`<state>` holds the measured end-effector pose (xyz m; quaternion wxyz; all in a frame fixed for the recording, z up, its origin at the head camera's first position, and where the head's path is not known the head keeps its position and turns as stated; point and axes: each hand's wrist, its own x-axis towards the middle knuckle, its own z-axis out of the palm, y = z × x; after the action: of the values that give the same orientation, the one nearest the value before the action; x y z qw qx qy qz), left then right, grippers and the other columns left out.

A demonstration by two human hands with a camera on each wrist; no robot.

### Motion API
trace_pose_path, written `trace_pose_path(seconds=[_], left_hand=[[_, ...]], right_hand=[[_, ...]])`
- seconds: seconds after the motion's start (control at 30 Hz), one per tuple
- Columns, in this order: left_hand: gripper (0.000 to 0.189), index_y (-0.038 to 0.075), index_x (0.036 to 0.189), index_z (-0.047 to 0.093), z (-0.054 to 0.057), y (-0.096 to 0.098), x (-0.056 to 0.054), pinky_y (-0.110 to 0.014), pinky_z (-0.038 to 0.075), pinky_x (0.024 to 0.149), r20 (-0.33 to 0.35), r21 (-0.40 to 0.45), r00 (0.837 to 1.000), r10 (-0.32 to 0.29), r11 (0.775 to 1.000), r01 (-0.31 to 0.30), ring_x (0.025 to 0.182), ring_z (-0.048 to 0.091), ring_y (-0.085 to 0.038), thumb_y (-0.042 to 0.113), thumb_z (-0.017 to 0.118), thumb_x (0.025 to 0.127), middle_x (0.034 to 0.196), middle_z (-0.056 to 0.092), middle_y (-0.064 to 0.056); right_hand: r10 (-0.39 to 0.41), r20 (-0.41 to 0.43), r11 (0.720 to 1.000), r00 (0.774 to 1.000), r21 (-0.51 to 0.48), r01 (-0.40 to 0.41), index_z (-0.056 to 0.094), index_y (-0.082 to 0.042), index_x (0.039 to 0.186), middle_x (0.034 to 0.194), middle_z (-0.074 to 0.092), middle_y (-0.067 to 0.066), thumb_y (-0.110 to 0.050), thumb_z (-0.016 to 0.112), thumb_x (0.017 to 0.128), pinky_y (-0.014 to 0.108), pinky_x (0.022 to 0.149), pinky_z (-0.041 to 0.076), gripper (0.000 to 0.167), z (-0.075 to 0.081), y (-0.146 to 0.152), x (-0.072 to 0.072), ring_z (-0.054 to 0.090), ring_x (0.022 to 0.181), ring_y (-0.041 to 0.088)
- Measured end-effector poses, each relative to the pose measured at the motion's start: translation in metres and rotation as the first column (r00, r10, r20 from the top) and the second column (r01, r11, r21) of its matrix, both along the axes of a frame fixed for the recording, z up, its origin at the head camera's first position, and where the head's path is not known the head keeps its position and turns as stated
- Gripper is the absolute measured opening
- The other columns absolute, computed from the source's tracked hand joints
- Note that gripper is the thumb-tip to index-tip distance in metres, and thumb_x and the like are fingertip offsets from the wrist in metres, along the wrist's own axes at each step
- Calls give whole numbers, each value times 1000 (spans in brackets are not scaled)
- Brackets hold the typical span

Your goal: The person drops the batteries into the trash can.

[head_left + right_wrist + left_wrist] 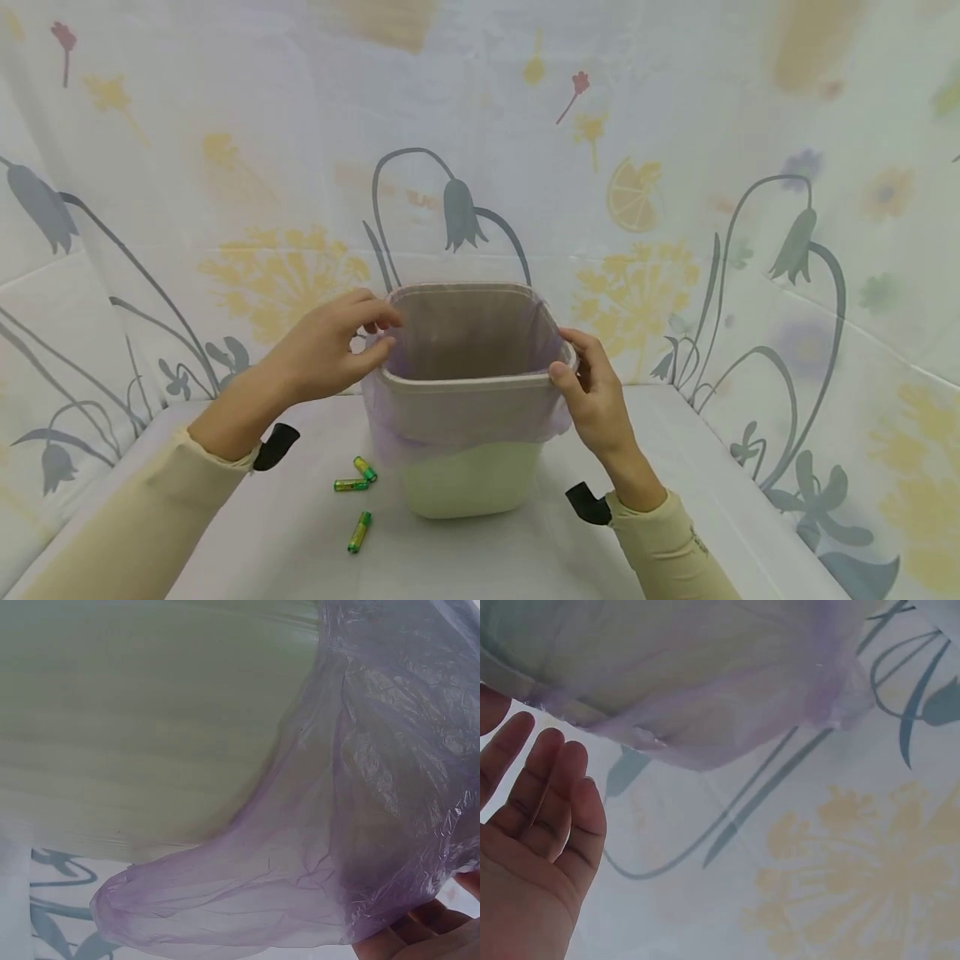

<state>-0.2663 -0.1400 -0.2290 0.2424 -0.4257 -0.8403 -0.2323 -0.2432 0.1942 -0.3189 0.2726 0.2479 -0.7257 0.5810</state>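
A pale green trash bin (472,483) stands upright on the table, lined with a thin purple garbage bag (457,421) folded down over its outside. My left hand (333,346) is at the bin's left rim, fingers relaxed and slightly bent, apparently gripping nothing. In the left wrist view, its fingertips (551,742) lie close to the bag's edge; contact is unclear. With the thumb over the rim and the fingers outside, my right hand (596,400) grips the bin's right front corner through the bag. The right wrist view shows the bag (300,877) hanging loose below that hand.
Several green-and-yellow batteries lie left of the bin: one battery (359,532) nearer the front, and a pair (351,485) touching behind it. A white cloth (262,533) covers the table. Flower-printed curtains (300,192) enclose the back and sides.
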Motion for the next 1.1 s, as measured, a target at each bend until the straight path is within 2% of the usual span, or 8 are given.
trace_pose_path(seconds=[0.23, 0.43, 0.77, 1.0, 1.1], left_hand=[[16, 10, 99, 67, -13, -20, 3, -36, 46, 69, -31, 38, 999, 28, 999, -27, 82, 54, -14, 3, 65, 85, 93, 61, 4], [21, 14, 99, 66, -37, -34, 1, -35, 47, 67, -25, 22, 998, 49, 999, -49, 81, 54, -13, 1, 66, 83, 92, 60, 5], [22, 14, 100, 64, -84, -44, 1, -32, 48, 71, 59, -37, 995, 77, 996, -75, 82, 55, -12, 5, 69, 81, 94, 58, 9], [26, 17, 100, 63, -115, -49, 4, -32, 48, 72, 138, -59, 985, 103, 994, -96, 81, 54, -10, 7, 72, 79, 92, 56, 12], [26, 17, 100, 63, -128, -51, 4, -33, 48, 72, 185, -80, 976, 116, 991, -103, 81, 54, -10, 8, 73, 78, 92, 56, 12]], right_hand=[[17, -13, 1000, 1000, 1, -17, 47, -6, 136, 127, 54, 18, -5, 55, 92, 23, 78, 47, 45, 2, 0, -2, 56, 97, 17], [16, -20, 1000, 1000, 5, -16, 47, -6, 136, 126, 55, 18, -6, 55, 92, 22, 78, 47, 45, 2, -1, -2, 56, 96, 17], [3, -6, 1000, 1000, -6, -3, 47, -6, 135, 125, 55, 18, -5, 55, 91, 22, 78, 47, 45, -1, 1, 0, 56, 95, 16], [-2, -1, 1000, 1000, -1, 2, 47, -7, 136, 126, 55, 18, -5, 55, 91, 22, 78, 47, 45, -2, 1, 0, 56, 95, 17], [0, -1, 1000, 1000, 2, 0, 47, -8, 136, 127, 55, 18, -5, 55, 92, 22, 78, 47, 45, -1, 0, 0, 56, 95, 17]])
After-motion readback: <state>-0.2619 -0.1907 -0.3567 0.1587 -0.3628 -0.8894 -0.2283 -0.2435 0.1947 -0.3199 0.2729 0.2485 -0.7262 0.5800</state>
